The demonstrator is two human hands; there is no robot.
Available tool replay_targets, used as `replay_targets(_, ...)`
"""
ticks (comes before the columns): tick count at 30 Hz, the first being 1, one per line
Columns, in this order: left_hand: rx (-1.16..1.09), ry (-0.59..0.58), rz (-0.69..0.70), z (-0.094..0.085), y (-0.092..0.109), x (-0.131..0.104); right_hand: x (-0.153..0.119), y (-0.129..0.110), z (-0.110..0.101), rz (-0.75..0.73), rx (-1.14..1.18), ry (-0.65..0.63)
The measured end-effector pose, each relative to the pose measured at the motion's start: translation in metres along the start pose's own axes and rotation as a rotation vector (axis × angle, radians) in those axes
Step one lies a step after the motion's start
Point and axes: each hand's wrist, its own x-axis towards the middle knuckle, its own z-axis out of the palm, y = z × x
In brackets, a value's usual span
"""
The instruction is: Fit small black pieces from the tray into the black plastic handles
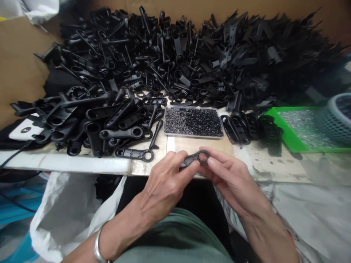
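Just over the table's front edge, a black plastic part [194, 159] with a ring at its right end is held between both hands. My left hand [169, 179] has fingers and thumb closed on its narrow left end. The fingers and thumb of my right hand [230, 175] pinch the ring end. Behind the hands sits a clear tray [193, 136] of small dark pieces. A similar black part with a ring [134, 154] lies flat to the left of my hands, beside a pile of black arms [94, 131].
A large heap of black plastic parts [164, 54] fills the back. Several black pieces [246, 128] stand right of the tray. Farther right are a green tray [290, 140] of clear pieces and a grey-blue basket [336, 117]. A white sack [63, 204] hangs below the table at left.
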Motion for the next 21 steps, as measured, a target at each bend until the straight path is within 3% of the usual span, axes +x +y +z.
replay_targets(4, 0.041, 0.005, 0.039, -0.0031, 0.0014, 0.0019, 0.0005, -0.0004, -0.001, 0.007, 0.013, 0.03)
replay_targets(13, -0.168, 0.106, -0.119, 0.0056, 0.0007, 0.0029, 0.0006, -0.0088, 0.0027, 0.038, -0.055, -0.034)
replay_targets(21, -0.14, 0.077, -0.123, 0.0039, 0.0084, 0.0064, 0.0009, -0.0054, 0.0078, 0.007, -0.071, 0.036)
